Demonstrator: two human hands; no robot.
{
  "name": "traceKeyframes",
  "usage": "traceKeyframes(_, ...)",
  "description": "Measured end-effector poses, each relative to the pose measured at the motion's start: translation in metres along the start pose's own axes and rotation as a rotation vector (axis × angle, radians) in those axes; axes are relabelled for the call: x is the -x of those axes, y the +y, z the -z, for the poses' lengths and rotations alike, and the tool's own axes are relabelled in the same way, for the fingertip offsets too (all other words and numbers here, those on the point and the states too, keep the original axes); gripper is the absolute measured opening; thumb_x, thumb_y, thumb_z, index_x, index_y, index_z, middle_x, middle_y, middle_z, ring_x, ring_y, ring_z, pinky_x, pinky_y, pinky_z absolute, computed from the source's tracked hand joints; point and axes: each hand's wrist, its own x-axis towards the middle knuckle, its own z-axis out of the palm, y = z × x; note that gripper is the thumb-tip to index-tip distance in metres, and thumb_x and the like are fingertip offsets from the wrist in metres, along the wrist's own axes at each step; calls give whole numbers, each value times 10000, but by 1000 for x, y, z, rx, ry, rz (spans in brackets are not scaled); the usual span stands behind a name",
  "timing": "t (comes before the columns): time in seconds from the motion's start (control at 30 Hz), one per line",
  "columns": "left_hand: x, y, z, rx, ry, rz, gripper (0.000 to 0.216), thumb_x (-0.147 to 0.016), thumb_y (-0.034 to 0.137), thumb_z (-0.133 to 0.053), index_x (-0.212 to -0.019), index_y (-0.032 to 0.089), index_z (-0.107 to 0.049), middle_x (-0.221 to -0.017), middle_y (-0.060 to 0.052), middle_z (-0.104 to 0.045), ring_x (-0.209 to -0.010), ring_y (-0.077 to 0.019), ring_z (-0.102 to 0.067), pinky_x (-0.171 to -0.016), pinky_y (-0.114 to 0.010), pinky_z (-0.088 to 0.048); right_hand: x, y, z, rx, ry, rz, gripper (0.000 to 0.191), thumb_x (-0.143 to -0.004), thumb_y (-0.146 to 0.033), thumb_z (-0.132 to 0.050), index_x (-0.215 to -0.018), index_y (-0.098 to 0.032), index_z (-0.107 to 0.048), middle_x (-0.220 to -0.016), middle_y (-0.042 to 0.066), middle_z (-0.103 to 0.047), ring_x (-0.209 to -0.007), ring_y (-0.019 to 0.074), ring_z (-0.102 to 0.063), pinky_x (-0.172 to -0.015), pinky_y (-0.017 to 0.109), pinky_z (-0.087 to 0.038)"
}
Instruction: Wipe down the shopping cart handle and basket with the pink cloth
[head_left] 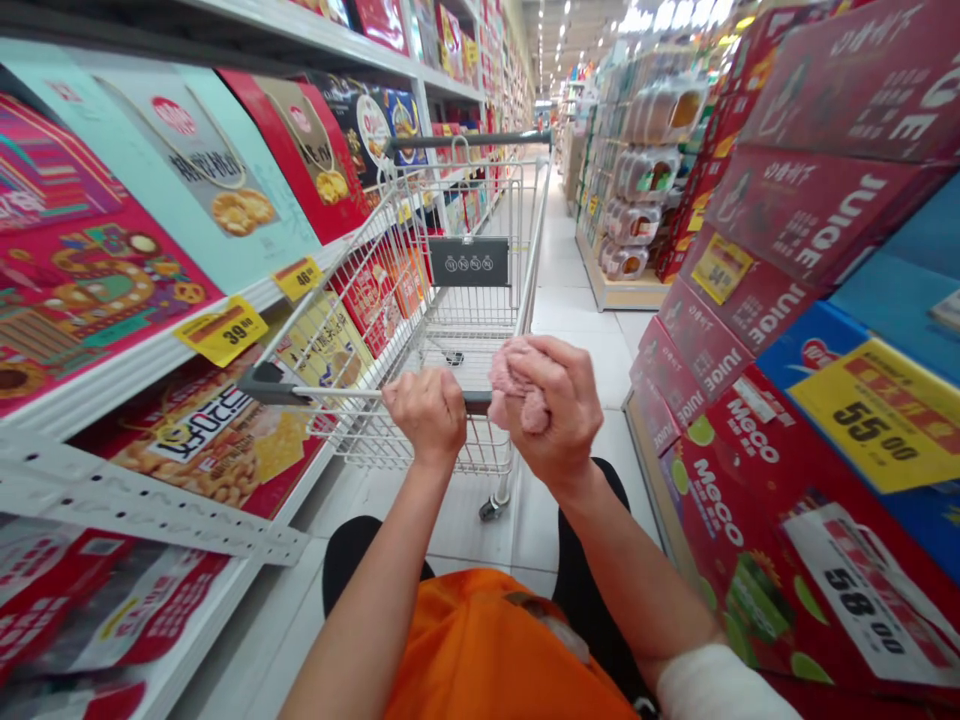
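Observation:
A wire shopping cart stands right before me, its dark-gripped handle bar at the far end. My left hand is closed around the near top rim of the cart. Bunched in my right fist is a pink cloth, held at the near right corner of the cart; whether the cloth touches the rim there I cannot tell. A dark plate with white round marks hangs inside the far end. The visible part of the basket shows bare wire.
On the left, white shelving carries gift boxes and yellow price tags. Stacked red drink cartons rise close on the right. Farther along stands a low pallet display of packaged goods. Pale floor tiles run down the aisle.

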Motion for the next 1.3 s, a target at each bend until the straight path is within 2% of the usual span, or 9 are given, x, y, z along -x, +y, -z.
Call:
traceKeyframes(0.1,-1,-5,5,-2,-67,-50,442,-1034,352,-301,-665,242,-519,-648,-50,-575,-697,-242,-496,-763,-400,-302,-2,7,-16,16,-148,200,102,-908,-217,-620,-1008,-239,-619,-994,63,-700,-972,209,-671,-882,418,-562)
traceKeyframes(0.17,-4,-19,13,8,-129,-121,432,-1038,343,-291,-706,241,-547,-691,-56,-601,-722,-244,-508,-772,-401,-301,2,18,-27,20,-142,300,88,-884,-188,-650,-947,-233,-608,-888,43,-693,-906,190,-663,-835,377,-552)
traceKeyframes(0.33,-13,-52,35,-74,-190,-182,438,-1053,394,-283,-763,239,-573,-752,-76,-612,-794,-263,-512,-810,-402,-313,6,47,-30,-16,-119,393,104,-891,-152,-621,-922,-244,-582,-943,38,-708,-956,168,-675,-813,340,-545)
traceKeyframes(0.53,-10,-27,26,21,-279,-165,565,-1061,479,-175,-876,229,-646,-847,-99,-660,-855,-276,-524,-861,-422,-321,13,50,-25,207,-39,218,105,-899,-134,-623,-946,-228,-620,-937,55,-699,-1006,203,-669,-877,382,-543)
traceKeyframes(0.73,-3,-13,25,306,-287,-159,972,-904,753,108,-1291,251,-630,-1074,-106,-717,-958,-279,-567,-933,-471,-318,27,27,-38,97,-136,326,140,-929,-143,-594,-1039,-224,-626,-1018,71,-709,-997,197,-658,-900,375,-516)
traceKeyframes(0.9,2,-26,34,469,-345,-263,1115,-762,935,36,-1348,249,-619,-1225,-129,-704,-1128,-311,-564,-1052,-498,-290,46,-15,-55,-218,-82,-139,147,-966,-315,-564,-1086,-233,-542,-925,24,-673,-847,154,-666,-800,306,-567)
traceKeyframes(0.97,5,-30,33,509,-348,-302,1096,-765,950,-30,-1388,240,-586,-1269,-132,-691,-1162,-314,-557,-1076,-500,-280,48,-21,-58,-237,-38,-232,140,-964,-311,-576,-1071,-234,-531,-894,13,-655,-797,142,-654,-734,278,-567)
traceKeyframes(1.13,12,-27,25,412,-372,-302,964,-840,910,-194,-1441,226,-511,-1304,-142,-669,-1173,-318,-538,-1086,-507,-260,27,9,-44,-122,-6,179,168,-955,-241,-617,-1121,-243,-594,-1065,82,-681,-1058,214,-654,-936,409,-544)
traceKeyframes(1.3,11,-18,27,418,-349,-254,993,-857,892,-141,-1537,211,-388,-1258,-134,-689,-1139,-306,-550,-1088,-508,-258,5,44,-24,236,-66,198,121,-919,-323,-697,-984,-231,-653,-945,55,-703,-938,201,-652,-928,390,-464)
